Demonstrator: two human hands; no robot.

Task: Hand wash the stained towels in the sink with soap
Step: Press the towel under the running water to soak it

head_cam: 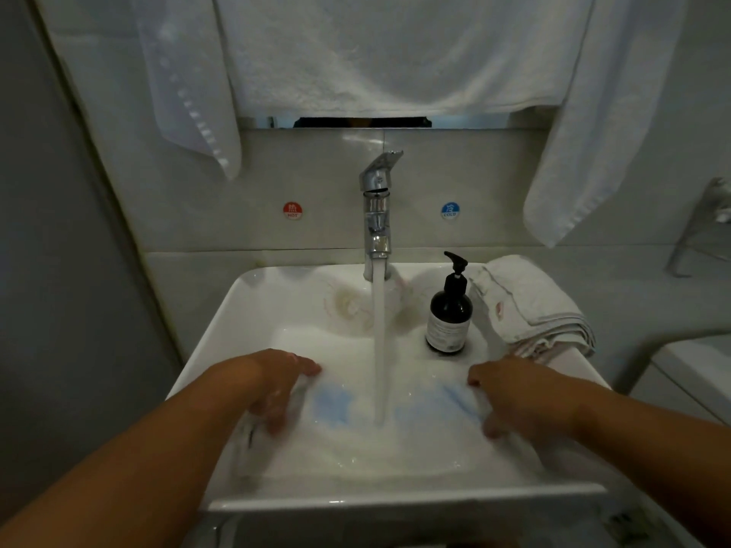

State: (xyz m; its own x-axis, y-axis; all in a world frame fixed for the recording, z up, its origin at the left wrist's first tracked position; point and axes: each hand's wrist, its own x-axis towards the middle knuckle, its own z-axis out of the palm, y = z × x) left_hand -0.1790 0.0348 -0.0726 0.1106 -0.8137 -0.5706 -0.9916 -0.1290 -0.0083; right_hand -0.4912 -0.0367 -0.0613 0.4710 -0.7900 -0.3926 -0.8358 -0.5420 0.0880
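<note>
Both of your forearms entered from the bottom corners, cut off by the frame edge, and motion blur softened both hands. Your left hand (277,389) lay over the left part of the wet towel (336,441) in the basin. Its fingers (304,365) were spread fairly wide and nearly straight, pressing on the cloth, with the lower fingertips smeared by blur. The towel filled the bowl of the white sink (221,322) and blended with the water, so its edges were hard to trace; pale blue stains (332,405) showed on it between your hands.

A stream of water (379,350) fell from the chrome tap (377,215) onto the middle of the towel. A red hot sticker (292,210) sat on the wall left of the tap and a blue cold sticker (449,210) to its right. A dark soap bottle (449,314) with a black pump stood upright on the sink's back right ledge.

Your right hand (526,397) rested on the towel's right side. Its fingers (476,379) bent down into the cloth with the thumb set apart, and it seemed to grip a fold, though the fingertips were hidden.

Folded towels (530,306), one with a small reddish mark, lay stacked on the sink's right rim, just beside the bottle. White towels (356,53) hung across the top, covering most of the mirror.
</note>
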